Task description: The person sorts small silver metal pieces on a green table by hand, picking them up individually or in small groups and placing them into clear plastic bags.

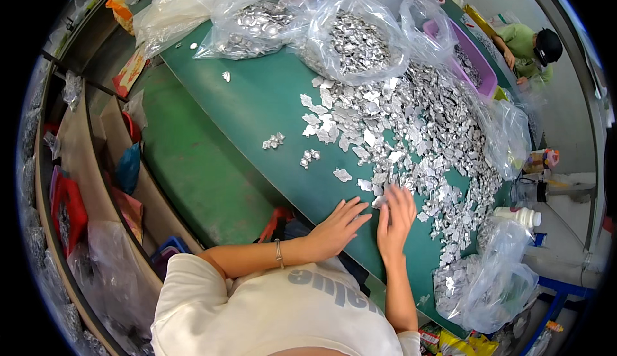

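A broad heap of small flat silver metal pieces (421, 131) covers the right part of the green table (250, 111). My right hand (396, 224) reaches into its near edge, fingers stretched out, with the fingertips over the pieces. Left of it, my left hand (335, 229) hovers or rests at the table's near edge, fingers extended and nothing visible in them. One silver piece (342, 174) lies apart just beyond my hands. Two small clusters of silver pieces, one nearer (310, 158) and one farther left (273, 140), sit away from the heap.
Clear plastic bags of silver parts (360, 44) stand at the far side. A purple bin (475, 54) is beyond the heap, near another person (530, 50) in green. More bagged pieces (459, 285) lie at the right edge, beside a white bottle (520, 216). Shelving (103, 137) runs along the left.
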Action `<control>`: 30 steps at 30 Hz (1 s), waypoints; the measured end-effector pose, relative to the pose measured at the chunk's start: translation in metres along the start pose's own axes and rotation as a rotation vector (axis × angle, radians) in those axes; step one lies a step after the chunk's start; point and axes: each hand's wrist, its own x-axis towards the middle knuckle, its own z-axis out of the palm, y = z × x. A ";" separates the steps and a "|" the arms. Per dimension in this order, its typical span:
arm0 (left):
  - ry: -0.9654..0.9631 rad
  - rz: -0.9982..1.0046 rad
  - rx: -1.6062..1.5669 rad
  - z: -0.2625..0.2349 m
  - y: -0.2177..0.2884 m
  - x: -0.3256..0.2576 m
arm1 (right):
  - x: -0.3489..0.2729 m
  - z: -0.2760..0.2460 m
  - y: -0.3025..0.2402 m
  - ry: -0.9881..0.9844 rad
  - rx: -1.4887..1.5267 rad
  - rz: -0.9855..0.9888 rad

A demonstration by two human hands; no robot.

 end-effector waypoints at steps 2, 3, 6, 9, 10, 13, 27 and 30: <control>-0.053 0.051 0.171 0.000 0.003 0.005 | 0.023 0.015 0.001 0.097 -0.078 0.036; -0.095 0.073 0.150 0.000 -0.001 0.005 | 0.028 0.018 0.005 0.085 -0.093 0.000; -0.166 0.131 0.080 0.003 -0.018 -0.001 | 0.030 0.017 0.016 0.068 -0.129 -0.077; -0.160 0.163 0.000 0.005 -0.020 -0.002 | 0.015 0.006 0.028 0.142 -0.193 -0.037; -0.174 0.158 -0.025 0.006 -0.018 -0.001 | 0.014 0.007 0.030 0.158 -0.166 -0.027; -0.157 0.138 -0.092 0.010 -0.004 0.005 | 0.018 0.004 0.020 0.062 -0.013 -0.091; 0.016 -0.054 0.266 -0.019 -0.037 0.034 | 0.006 -0.024 0.083 -0.002 -0.426 -0.010; -0.066 -0.014 0.176 -0.020 -0.038 0.057 | 0.009 -0.018 0.076 0.105 -0.476 0.109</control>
